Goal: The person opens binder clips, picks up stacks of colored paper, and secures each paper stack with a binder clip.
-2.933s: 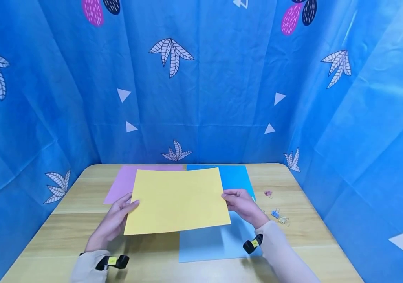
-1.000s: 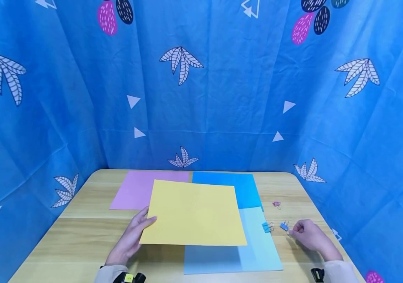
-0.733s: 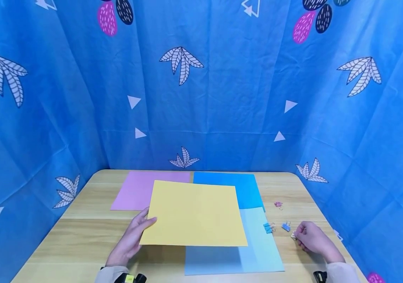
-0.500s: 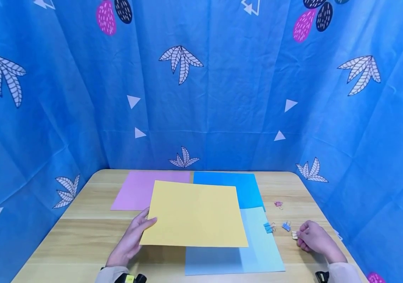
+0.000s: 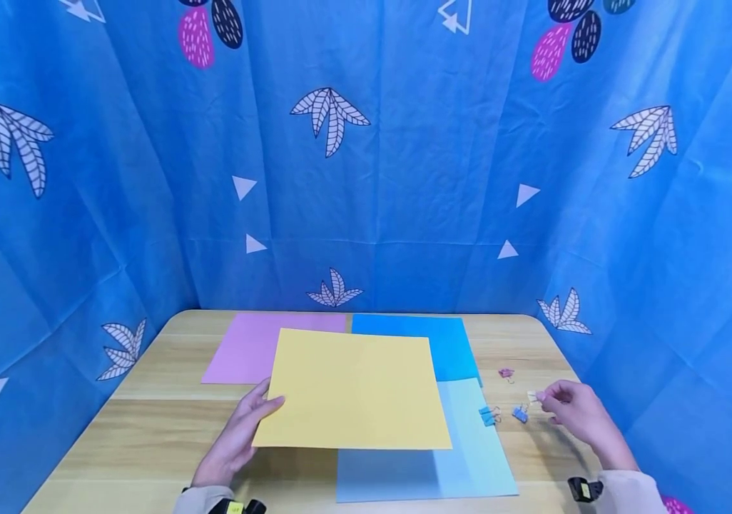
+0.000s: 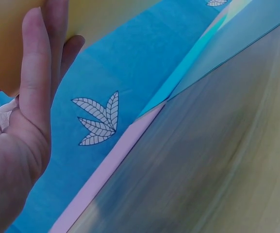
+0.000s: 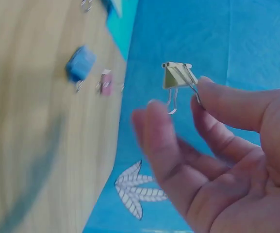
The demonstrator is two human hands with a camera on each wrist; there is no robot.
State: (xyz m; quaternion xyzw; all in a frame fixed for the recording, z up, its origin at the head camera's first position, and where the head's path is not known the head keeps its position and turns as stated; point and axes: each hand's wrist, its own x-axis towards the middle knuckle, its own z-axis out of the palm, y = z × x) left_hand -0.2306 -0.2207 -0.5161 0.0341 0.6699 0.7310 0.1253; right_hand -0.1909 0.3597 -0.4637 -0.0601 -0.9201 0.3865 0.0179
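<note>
The left hand (image 5: pixel 236 434) holds the rectangular yellow paper sheet (image 5: pixel 353 389) above the light wooden surface (image 5: pixel 128 435) — the right hand (image 5: pixel 579 414) pinches with its fingers (image 7: pixel 234 102) the small pale-yellow metal binder clip (image 7: pixel 178 76), also raised.

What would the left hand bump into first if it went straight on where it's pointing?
Carrying the yellow sheet, the left hand would probably meet the blue curtain at the back first; the pink sheet lies lower, flat on the table, though depth is unclear.
</note>
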